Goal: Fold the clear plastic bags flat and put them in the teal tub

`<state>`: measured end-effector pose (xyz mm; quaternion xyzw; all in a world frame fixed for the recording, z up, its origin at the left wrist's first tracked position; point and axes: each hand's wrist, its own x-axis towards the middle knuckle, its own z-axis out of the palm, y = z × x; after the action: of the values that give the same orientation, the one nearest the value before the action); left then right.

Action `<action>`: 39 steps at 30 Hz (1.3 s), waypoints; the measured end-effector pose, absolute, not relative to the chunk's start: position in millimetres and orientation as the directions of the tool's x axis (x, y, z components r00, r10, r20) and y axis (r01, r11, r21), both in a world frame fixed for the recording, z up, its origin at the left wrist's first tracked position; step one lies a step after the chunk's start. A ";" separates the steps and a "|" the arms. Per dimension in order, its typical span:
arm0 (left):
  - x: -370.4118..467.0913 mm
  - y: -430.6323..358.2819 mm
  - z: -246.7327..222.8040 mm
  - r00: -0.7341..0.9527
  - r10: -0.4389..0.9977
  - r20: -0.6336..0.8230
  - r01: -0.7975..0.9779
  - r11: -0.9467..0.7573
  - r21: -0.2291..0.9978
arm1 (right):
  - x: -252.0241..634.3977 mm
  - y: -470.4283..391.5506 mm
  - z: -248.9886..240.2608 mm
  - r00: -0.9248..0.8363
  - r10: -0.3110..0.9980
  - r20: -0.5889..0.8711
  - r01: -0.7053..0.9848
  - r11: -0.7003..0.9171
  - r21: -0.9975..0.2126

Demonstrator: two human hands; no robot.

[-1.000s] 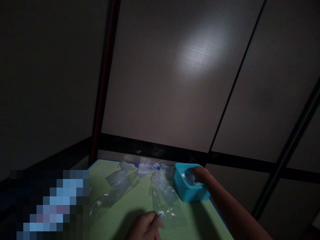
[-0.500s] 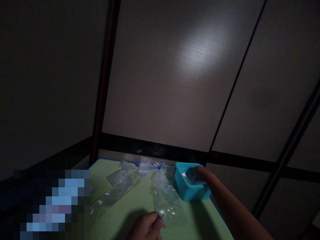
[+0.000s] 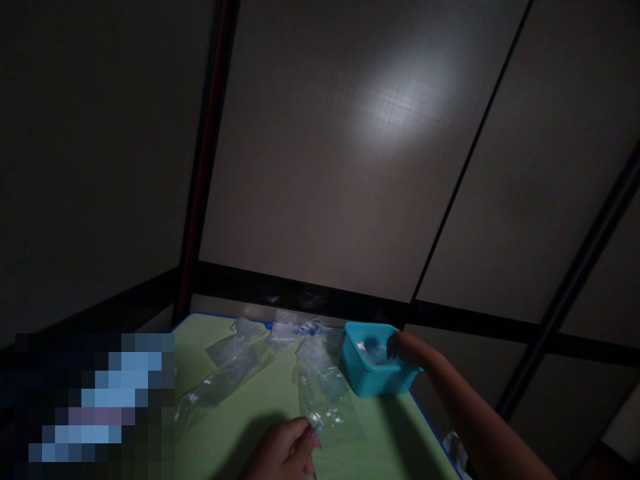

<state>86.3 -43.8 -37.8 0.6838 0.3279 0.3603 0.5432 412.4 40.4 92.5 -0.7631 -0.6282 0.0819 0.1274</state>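
Note:
My left hand is low in the middle, over the green tabletop. Its thumb and fingers are pinched together, with a small pale bluish bit at the fingertips that I cannot make out. Just beyond lies a clear plastic bag, close to or touching those fingertips. My right hand reaches over the rim of a turquoise plastic bin, fingers bent down together inside it. Clear plastic lies in the bin by the fingers; what they grip is hidden.
More crumpled clear bags lie at the left and along the table's blue back edge. Dark-framed wall panels rise close behind the table. A whitish crumpled thing shows beyond the right edge. A pixelated patch covers the lower left.
My right hand has risen a little inside the bin, its fingers now nearer the rim. My left hand keeps its pinch. The whole view has shifted slightly.

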 end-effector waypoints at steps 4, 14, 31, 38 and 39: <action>86.3 -43.4 -38.9 0.524 0.838 0.153 0.074 -0.224 0.972 | 414.7 38.4 91.0 0.147 0.989 0.006 0.957 -0.141 -0.254; 59.2 -49.0 8.3 0.348 0.848 0.400 0.637 -0.527 0.563 | 392.5 28.5 129.4 -0.192 0.917 0.350 0.960 0.250 -0.129; -20.5 14.0 -2.2 -0.146 0.946 0.291 0.951 0.054 0.303 | 209.0 -85.0 60.2 -0.488 0.803 0.343 0.748 0.587 -0.309; -24.6 19.2 -11.7 -0.112 0.936 0.333 0.886 -0.058 0.460 | 194.8 -86.0 42.6 -0.427 0.827 0.366 0.769 0.545 -0.335; -25.2 20.5 -11.5 -0.112 0.935 0.337 0.861 -0.078 0.502 | 197.2 -83.4 37.8 -0.391 0.854 0.343 0.814 0.495 -0.303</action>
<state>-25.2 20.5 -11.5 0.6637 0.6765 0.3137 0.0588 197.2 -83.4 37.8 -0.5007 -0.8329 0.0427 0.2317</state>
